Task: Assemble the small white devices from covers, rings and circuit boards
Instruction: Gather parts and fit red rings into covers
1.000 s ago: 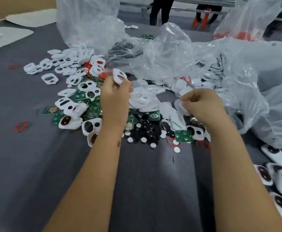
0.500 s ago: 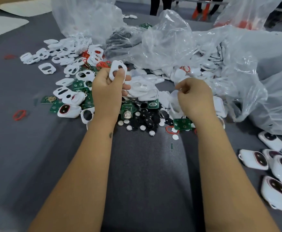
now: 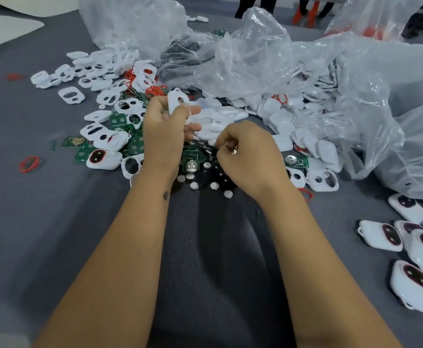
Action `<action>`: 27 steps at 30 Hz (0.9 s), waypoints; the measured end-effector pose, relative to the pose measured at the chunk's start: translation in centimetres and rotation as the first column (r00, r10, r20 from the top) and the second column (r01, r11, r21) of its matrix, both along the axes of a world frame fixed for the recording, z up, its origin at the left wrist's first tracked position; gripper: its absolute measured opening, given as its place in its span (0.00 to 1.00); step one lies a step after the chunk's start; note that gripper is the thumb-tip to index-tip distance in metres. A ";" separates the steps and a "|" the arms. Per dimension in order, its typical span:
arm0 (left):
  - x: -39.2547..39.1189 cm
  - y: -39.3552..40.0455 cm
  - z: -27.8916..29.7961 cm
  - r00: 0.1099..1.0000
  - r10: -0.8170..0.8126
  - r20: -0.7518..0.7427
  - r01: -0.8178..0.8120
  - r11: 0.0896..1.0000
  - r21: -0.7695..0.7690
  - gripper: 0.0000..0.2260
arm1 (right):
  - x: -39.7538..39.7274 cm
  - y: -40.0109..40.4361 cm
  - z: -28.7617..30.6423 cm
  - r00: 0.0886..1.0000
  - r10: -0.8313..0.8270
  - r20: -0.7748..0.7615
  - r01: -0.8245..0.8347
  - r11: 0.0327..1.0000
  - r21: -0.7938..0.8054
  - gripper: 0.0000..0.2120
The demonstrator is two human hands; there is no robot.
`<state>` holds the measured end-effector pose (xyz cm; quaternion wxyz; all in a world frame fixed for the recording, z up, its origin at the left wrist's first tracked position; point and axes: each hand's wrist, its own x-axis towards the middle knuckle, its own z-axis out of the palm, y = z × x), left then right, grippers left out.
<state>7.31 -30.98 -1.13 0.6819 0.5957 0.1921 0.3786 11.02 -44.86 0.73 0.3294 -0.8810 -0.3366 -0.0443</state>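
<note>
The left hand (image 3: 166, 126) still holds a white cover (image 3: 176, 101) up. The right hand (image 3: 249, 153) has moved left to the pile, pinching a small shiny part (image 3: 234, 150), so fitting looks next.

Two hands (image 3: 165, 131); six finished white devices (image 3: 380, 236) at the right; dozens of white covers (image 3: 71, 95); several green circuit boards (image 3: 297, 162).

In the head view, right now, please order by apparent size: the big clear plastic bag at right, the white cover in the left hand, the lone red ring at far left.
1. Clear plastic bag, by far the largest.
2. White cover held by the left hand.
3. Red ring, slightly smaller than the cover; the difference is small, so this order is unsure.
</note>
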 end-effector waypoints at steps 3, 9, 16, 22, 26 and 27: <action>0.1 0.4 0.0 0.999 0.007 0.047 -0.002 0.995 -0.103 0.02 | -0.5 0.2 -0.3 0.996 0.076 -0.055 -0.077 0.997 -0.027 0.09; 0.0 0.9 0.2 0.995 -0.019 0.095 0.041 0.970 -0.238 0.16 | -0.8 1.7 -2.0 0.992 0.105 0.077 -0.089 0.980 -0.178 0.10; -0.9 1.0 0.7 0.925 0.366 0.104 -0.336 0.914 -0.229 0.14 | 0.4 1.7 -1.4 0.997 -0.019 0.076 0.018 1.000 0.008 0.12; -0.5 0.8 0.5 0.887 0.452 0.095 -0.429 0.882 -0.193 0.10 | 2.2 5.7 -0.2 0.989 0.071 0.127 -0.071 0.997 -0.006 0.14; -0.4 1.1 0.2 0.846 0.525 0.094 -0.488 0.833 -0.260 0.09 | 4.8 10.7 0.5 0.985 0.161 0.067 -0.155 0.984 -0.082 0.19; -0.3 1.1 0.1 0.841 0.533 0.091 -0.495 0.827 -0.265 0.09 | 5.4 12.0 0.7 0.982 0.183 0.044 -0.178 0.979 -0.101 0.20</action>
